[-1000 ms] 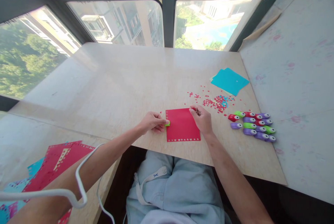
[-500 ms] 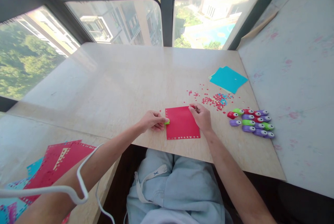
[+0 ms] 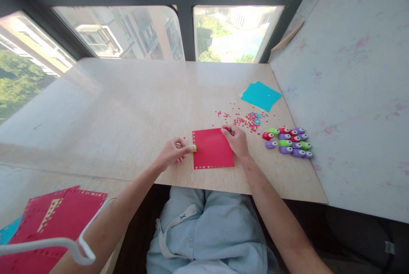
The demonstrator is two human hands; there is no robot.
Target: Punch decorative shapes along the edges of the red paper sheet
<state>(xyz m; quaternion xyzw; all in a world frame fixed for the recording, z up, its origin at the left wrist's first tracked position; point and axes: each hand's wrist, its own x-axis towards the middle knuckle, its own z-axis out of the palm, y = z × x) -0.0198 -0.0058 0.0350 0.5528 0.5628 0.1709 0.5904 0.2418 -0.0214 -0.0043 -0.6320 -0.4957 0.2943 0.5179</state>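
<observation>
Near the front edge of the pale marble-patterned bench lies a square red paper sheet, flat. Small heart holes run along its near edge and partly up its left edge; the far and right edges look unpunched, so I judge the border about half done. At the left edge sits a small green paper punch, pinched closed in the left hand. The right hand presses fingertips on the sheet's far right corner, gripping nothing. Red confetti, a cluster of coloured punches and turquoise sheets lie farther right.
</observation>
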